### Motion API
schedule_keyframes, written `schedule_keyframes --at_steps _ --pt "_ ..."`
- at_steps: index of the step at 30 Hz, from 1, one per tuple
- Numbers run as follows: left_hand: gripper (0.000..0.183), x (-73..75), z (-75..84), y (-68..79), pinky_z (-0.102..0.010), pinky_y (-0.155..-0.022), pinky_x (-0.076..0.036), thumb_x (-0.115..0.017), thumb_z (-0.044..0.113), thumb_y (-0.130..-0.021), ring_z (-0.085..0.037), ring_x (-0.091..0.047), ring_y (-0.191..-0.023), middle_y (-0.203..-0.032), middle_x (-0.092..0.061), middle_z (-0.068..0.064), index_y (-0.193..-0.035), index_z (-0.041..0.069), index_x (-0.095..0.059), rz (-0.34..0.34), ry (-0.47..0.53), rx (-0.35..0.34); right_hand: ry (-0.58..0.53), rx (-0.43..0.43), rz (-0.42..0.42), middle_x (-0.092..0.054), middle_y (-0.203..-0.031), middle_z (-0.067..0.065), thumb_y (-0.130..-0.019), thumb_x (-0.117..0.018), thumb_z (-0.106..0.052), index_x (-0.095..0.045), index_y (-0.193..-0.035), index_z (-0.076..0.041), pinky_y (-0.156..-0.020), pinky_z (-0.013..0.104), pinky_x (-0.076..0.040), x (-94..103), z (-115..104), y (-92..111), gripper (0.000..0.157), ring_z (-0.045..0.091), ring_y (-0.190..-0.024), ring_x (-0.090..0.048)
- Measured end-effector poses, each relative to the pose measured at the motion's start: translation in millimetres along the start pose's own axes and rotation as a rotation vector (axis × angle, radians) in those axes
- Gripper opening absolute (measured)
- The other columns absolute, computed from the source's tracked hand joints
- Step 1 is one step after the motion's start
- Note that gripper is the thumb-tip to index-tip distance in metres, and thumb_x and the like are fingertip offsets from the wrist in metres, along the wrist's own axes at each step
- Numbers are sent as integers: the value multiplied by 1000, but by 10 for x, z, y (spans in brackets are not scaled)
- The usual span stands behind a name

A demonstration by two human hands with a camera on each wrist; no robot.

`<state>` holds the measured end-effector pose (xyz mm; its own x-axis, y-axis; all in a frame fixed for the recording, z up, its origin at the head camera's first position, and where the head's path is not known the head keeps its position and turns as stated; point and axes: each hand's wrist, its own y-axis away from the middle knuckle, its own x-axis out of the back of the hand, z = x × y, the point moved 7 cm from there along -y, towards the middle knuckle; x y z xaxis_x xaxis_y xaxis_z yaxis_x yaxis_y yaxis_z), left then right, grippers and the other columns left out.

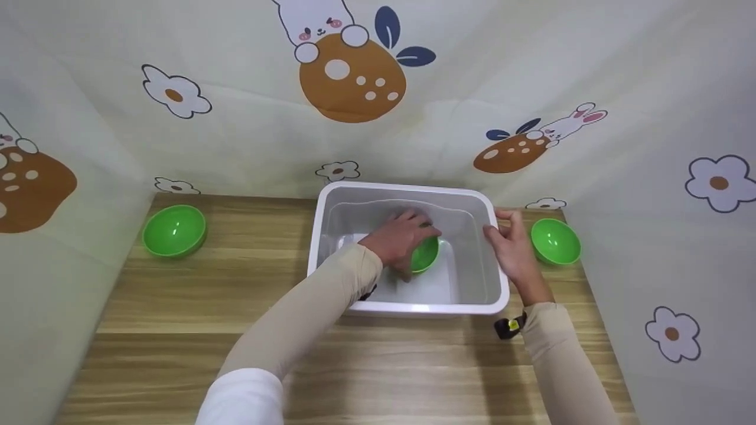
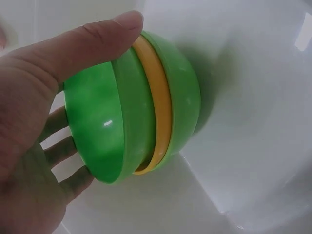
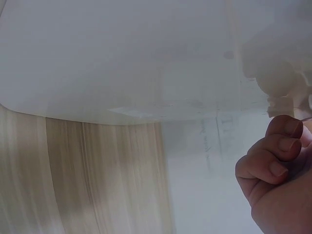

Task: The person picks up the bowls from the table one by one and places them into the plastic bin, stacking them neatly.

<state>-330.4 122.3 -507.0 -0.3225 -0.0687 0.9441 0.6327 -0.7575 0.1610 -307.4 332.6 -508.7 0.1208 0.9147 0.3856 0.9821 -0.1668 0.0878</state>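
Left grip (image 1: 401,241) clasping tilted green-and-orange bowl stack (image 2: 139,112) inside white bin (image 1: 413,307), right grip (image 1: 515,252) pinching bin's right rim, left green bowl (image 1: 174,231) and right green bowl (image 1: 556,241) on surface (image 1: 248,295).

Soft diffuse light; small glints on green bowls (image 1: 171,239); wrist views hazy, tub (image 2: 258,126) softly shadowed.

The stacked green and yellow bowls (image 2: 137,112) look like smooth, glossy plastic; the white bin (image 1: 407,308) is smooth, faintly shiny plastic. The bench (image 1: 413,366) has wood grain with a soft sheen, the backdrop (image 1: 248,147) matt, cloth-like creases.
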Motion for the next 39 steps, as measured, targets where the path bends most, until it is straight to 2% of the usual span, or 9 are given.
schedule_keyframes --at_steps 7,12,17,24,30,39 --pt "104 1 -6 17 -51 -121 -35 -97 32 -60 -30 -35 -144 -156 -44 -6 -151 26 -48 -7 -21 -14 -28 -5 5 -70 -107 36 -102 -56 -14 -41 -137 -4 -63 37 -62 -6 9 5 40 17 -69 -74" --pt "105 -45 -23 31 -48 -121 -34 -97 34 -61 -32 -33 -142 -157 -41 -8 -153 27 -46 -39 -11 15 2 1 2 -68 -111 38 -102 -55 -16 -41 -137 -5 -67 42 -63 -3 13 10 40 22 -75 -75" --pt "105 -52 -23 62 -46 -119 -38 -97 32 -62 -33 -31 -143 -157 -39 -11 -153 27 -45 -60 33 34 19 -5 -1 -68 -112 39 -102 -54 -18 -40 -137 -6 -68 42 -63 2 30 6 39 27 -80 -76" --pt "101 -17 -30 76 -45 -115 -42 -95 27 -62 -33 -32 -140 -156 -40 -11 -151 26 -48 -36 59 36 23 -1 0 -69 -111 37 -102 -54 -20 -40 -137 -5 -64 33 -62 3 10 16 41 22 -78 -75" --pt "94 6 -22 52 -43 -113 -44 -93 25 -66 -31 -37 -136 -154 -43 -8 -150 26 -51 -18 34 21 12 -10 10 -68 -111 39 -102 -55 -18 -41 -136 -5 -66 38 -63 7 17 10 39 23 -76 -76" --pt "90 14 -45 57 -42 -108 -49 -91 17 -68 -31 -36 -137 -155 -43 -6 -148 25 -52 -16 92 35 -15 21 7 -68 -109 41 -102 -55 -14 -42 -135 -4 -65 41 -63 -9 20 -5 37 27 -77 -76"
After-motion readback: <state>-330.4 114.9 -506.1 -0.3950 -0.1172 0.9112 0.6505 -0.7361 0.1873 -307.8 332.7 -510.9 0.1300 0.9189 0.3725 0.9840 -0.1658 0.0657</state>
